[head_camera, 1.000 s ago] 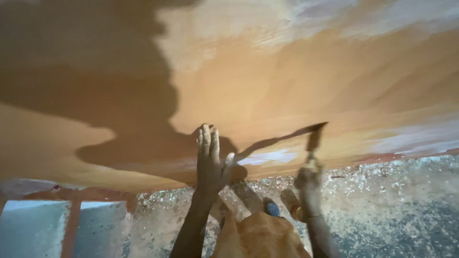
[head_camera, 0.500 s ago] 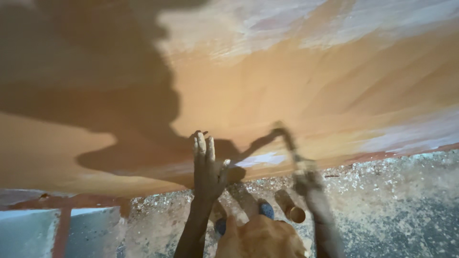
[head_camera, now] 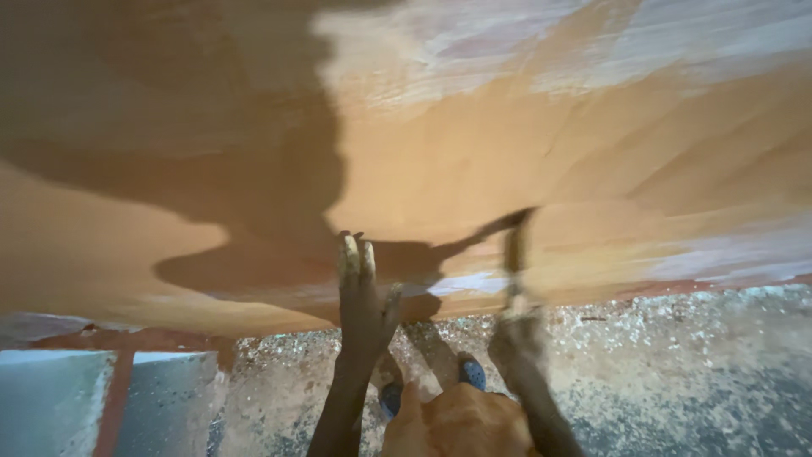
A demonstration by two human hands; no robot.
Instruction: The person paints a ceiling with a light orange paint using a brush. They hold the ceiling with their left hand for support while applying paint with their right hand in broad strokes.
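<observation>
A: Where is your left hand (head_camera: 362, 292) against the orange-plastered wall (head_camera: 524, 152)?

B: It lies flat on the wall's lower part, fingers straight and close together, pointing away from you up the surface, thumb spread toward the tool. Open, palm down, holding nothing.

A: And the tool?

B: Your right hand (head_camera: 518, 338) is closed around the handle end of a trowel (head_camera: 512, 258). The hand and tool are blurred, so you cannot make out the fingers one by one, but the grip is shut on it. The trowel's long axis runs nearly straight up from your fist, leaning a touch toward your left hand. Its far end points up the wall, away from you, and it meets the wall just above the wall's bottom edge.

A: What else lies about the wall?

B: Dark shadows (head_camera: 254, 195) spread over the side of the wall beyond your left hand, and a thin shadow line runs from your left hand's shadow up to the trowel's tip. Below the wall's bottom edge is a speckled, mortar-splashed floor (head_camera: 677, 364). Your feet in blue sandals (head_camera: 472, 372) stand there, between your two forearms. Your orange-clad knee (head_camera: 457, 423) fills the near edge, under the hands.
</observation>
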